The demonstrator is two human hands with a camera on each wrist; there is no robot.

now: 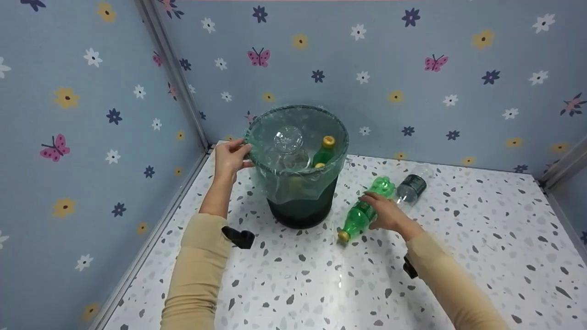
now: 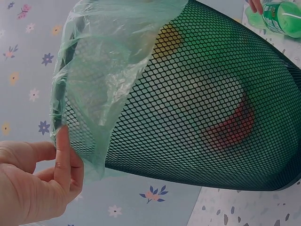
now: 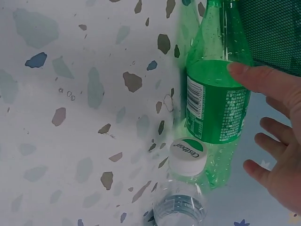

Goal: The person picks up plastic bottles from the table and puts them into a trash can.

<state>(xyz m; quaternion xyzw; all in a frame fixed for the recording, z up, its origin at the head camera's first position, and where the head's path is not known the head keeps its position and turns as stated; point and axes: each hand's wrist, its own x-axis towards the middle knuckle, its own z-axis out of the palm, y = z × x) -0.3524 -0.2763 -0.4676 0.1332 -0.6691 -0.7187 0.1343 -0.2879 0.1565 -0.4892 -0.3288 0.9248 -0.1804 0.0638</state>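
Note:
In the head view, my left hand pinches the left rim of a dark mesh wastebasket, which is lined with a thin green plastic bag. The left wrist view shows the thumb and fingers of that hand at the bag's folded edge. A green plastic bottle with a yellow cap lies on its side to the right of the basket. Over it is my right hand; in the right wrist view, the thumb of this hand overlaps the label, its fingers spread and loosely bent.
A clear bottle with a dark label and white cap lies beside the green one. Inside the basket are a green bottle and a clear bottle. Flower-patterned walls border the speckled tabletop.

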